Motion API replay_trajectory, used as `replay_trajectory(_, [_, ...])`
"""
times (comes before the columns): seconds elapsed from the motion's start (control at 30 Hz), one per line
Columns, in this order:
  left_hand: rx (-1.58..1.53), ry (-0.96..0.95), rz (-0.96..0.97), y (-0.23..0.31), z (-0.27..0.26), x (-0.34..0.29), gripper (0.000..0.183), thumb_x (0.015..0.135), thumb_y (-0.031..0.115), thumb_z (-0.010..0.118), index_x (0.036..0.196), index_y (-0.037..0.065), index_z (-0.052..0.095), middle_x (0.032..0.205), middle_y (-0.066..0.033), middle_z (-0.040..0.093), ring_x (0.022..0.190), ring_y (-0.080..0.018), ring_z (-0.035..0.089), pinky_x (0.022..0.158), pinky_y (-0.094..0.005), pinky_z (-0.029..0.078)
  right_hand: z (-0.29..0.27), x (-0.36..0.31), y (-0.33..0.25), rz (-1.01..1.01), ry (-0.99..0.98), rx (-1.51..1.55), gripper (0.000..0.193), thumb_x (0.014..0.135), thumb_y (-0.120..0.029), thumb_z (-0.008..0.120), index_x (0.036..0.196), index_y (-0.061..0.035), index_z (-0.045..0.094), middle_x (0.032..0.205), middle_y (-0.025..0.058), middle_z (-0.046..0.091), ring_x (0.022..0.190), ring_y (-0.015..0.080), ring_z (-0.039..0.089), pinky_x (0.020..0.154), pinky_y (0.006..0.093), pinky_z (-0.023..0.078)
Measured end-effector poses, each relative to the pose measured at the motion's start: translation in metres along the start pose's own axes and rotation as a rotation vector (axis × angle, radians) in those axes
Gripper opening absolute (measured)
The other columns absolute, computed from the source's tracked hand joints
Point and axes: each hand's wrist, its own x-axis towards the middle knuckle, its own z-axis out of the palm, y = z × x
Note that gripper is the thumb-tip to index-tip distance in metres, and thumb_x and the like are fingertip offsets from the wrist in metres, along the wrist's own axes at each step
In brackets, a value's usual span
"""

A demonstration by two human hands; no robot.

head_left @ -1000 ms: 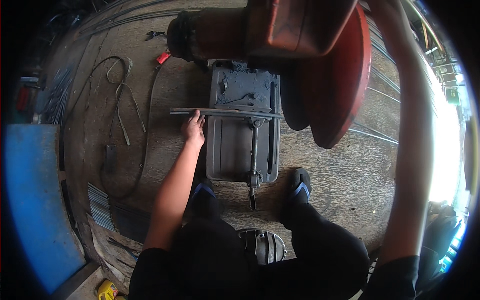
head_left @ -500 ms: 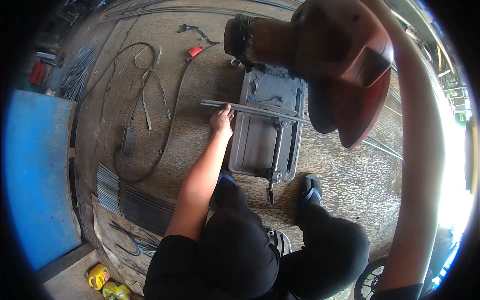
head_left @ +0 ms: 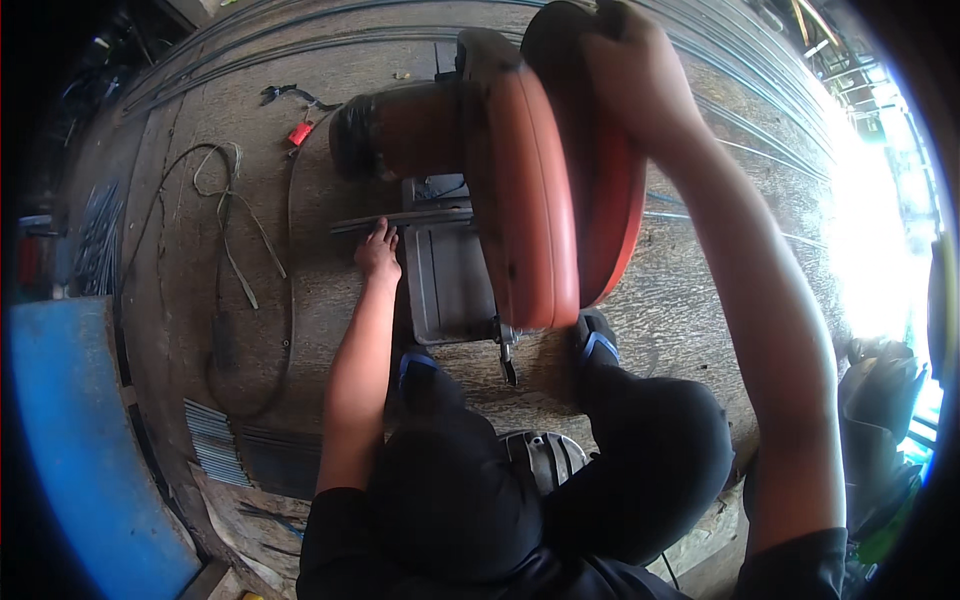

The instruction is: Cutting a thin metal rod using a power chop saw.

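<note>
My left hand (head_left: 378, 254) holds a bundle of thin metal bars (head_left: 350, 224), which lies across the grey base (head_left: 450, 285) of a cut-off saw. Its fingers rest closed around the bars just left of the base. Over the base looms the saw's orange head (head_left: 530, 195), with a dark motor end on the left and a red disc guard (head_left: 622, 215) on the right. My right hand (head_left: 640, 80) is wrapped around the saw's handle at the top, which its fingers partly cover. The head hides the cutting disc and the bars' right ends.
A dark cable (head_left: 291, 270) and a pale strap (head_left: 240, 270) lie on the worn wooden floor to the left. Cut bars (head_left: 215, 440) are lined up near a blue panel (head_left: 85, 430). Long rods (head_left: 380, 37) stretch along the far side. My sandalled feet flank the base's near end.
The saw head has shifted left and swung round in the picture, now covering much of the base. My right hand has come into view on its handle. The whole view has moved somewhat too.
</note>
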Motion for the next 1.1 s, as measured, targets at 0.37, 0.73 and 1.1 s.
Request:
replay_trajectory(0.37, [0.019, -0.026, 0.014, 0.002, 0.0, 0.0, 0.013, 0.082, 0.011, 0.07, 0.084, 0.008, 0.058, 0.073, -0.004, 0.058, 0.06, -0.0146, 0.057, 0.049, -0.0266, 0.042, 0.027, -0.094, 0.042, -0.243, 0.039, -0.122, 0.052, 0.088, -0.007, 0.046, 0.137, 0.0069, 0.036, 0.139, 0.0289, 0.04, 0.131, 0.041, 0.038, 0.11, 0.0417, 0.032])
replay_trajectory(0.73, [0.114, 0.03, -0.028, 0.015, 0.012, -0.022, 0.036, 0.078, 0.01, 0.072, 0.108, -0.006, 0.06, 0.095, -0.0106, 0.064, 0.082, -0.0219, 0.063, 0.069, -0.0368, 0.049, 0.035, -0.113, 0.05, -0.292, 0.067, -0.181, 0.053, 0.086, -0.003, 0.046, 0.136, 0.0082, 0.037, 0.137, 0.03, 0.041, 0.129, 0.0436, 0.04, 0.109, 0.0438, 0.034])
replay_trajectory(1.1, [0.067, -0.085, -0.041, 0.013, 0.007, -0.018, 0.041, 0.08, 0.018, 0.076, 0.11, -0.007, 0.062, 0.104, -0.0118, 0.066, 0.09, -0.0253, 0.064, 0.077, -0.0371, 0.05, 0.038, -0.119, 0.053, -0.36, 0.09, -0.27, 0.056, 0.084, -0.003, 0.047, 0.138, 0.0084, 0.033, 0.137, 0.0316, 0.038, 0.127, 0.0456, 0.04, 0.107, 0.0453, 0.035])
